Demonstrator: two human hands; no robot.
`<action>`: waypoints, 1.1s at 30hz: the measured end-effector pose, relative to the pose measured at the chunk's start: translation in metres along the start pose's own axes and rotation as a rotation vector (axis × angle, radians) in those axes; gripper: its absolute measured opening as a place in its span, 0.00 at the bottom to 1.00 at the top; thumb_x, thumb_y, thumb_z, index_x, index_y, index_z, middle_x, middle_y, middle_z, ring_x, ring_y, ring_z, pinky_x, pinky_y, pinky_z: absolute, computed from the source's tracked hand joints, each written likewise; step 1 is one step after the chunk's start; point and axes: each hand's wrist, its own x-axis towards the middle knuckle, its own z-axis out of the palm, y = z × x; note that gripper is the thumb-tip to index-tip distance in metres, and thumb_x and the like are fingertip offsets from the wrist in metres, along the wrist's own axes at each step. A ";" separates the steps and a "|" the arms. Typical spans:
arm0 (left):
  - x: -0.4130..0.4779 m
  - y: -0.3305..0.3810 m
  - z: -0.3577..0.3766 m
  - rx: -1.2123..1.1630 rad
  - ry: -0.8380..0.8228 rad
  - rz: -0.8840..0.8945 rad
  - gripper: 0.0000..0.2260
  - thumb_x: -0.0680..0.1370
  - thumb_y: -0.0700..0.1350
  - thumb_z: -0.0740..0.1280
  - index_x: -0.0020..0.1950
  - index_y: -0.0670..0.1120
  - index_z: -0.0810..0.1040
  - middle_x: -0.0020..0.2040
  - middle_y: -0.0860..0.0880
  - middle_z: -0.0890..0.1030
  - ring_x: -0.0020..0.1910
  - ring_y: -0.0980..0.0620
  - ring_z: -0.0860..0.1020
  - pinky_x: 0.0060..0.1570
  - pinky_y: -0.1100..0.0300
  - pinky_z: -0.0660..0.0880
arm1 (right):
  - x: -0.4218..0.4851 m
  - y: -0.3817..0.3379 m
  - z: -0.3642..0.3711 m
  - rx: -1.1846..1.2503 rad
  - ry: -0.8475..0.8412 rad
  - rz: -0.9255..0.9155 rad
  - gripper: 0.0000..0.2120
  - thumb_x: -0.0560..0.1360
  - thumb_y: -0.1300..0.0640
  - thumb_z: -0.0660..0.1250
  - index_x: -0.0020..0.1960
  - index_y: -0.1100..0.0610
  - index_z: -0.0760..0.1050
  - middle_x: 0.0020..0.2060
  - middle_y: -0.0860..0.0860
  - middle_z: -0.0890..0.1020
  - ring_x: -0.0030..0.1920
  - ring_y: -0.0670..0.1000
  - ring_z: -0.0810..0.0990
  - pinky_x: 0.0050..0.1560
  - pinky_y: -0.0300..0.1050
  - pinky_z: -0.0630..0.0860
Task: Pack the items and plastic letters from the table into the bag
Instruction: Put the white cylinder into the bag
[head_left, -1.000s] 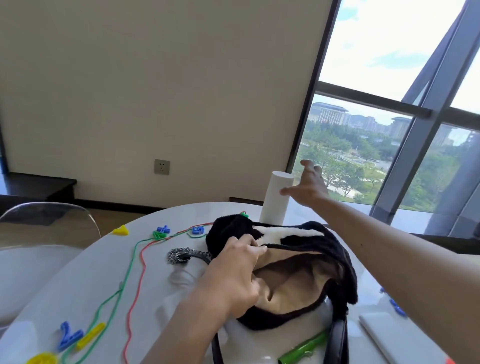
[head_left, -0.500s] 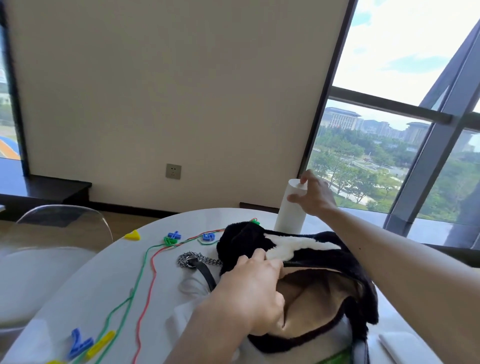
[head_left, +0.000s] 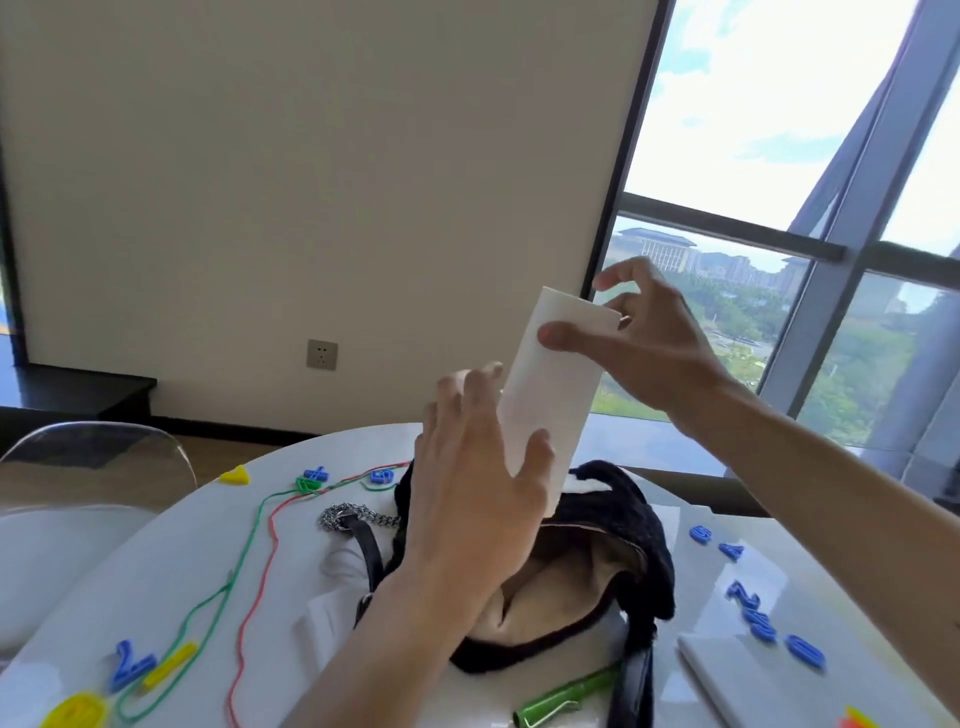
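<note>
Lifted up now, the white tube (head_left: 550, 395) stands nearly upright between both hands. The right hand (head_left: 660, 353) pinches its top; the left hand (head_left: 467, 509), fingers spread, touches its low end. Open bag (head_left: 623, 519) waits just below them.

Bright window (head_left: 769, 130) daylight; hands motion-blurred; wide-angle distortion.
</note>
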 end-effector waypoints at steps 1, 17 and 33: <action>0.001 0.001 -0.002 -0.018 -0.011 -0.030 0.23 0.77 0.59 0.61 0.70 0.57 0.61 0.64 0.58 0.69 0.61 0.55 0.71 0.58 0.54 0.71 | -0.007 -0.007 -0.003 0.020 -0.029 0.012 0.36 0.58 0.37 0.82 0.59 0.49 0.70 0.52 0.54 0.82 0.51 0.55 0.81 0.50 0.55 0.80; -0.008 0.008 -0.031 -1.033 -0.415 -0.732 0.15 0.79 0.54 0.62 0.57 0.46 0.81 0.48 0.44 0.87 0.43 0.46 0.86 0.38 0.54 0.82 | -0.057 0.017 -0.002 0.671 -0.516 0.436 0.29 0.71 0.34 0.67 0.64 0.51 0.78 0.53 0.52 0.86 0.55 0.54 0.84 0.64 0.58 0.77; -0.014 -0.014 -0.024 -1.088 -0.493 -0.612 0.27 0.63 0.56 0.77 0.57 0.43 0.82 0.53 0.37 0.85 0.47 0.39 0.85 0.42 0.47 0.82 | -0.075 0.035 0.023 0.942 -0.483 0.484 0.14 0.79 0.58 0.68 0.62 0.63 0.79 0.51 0.57 0.85 0.49 0.55 0.85 0.51 0.51 0.83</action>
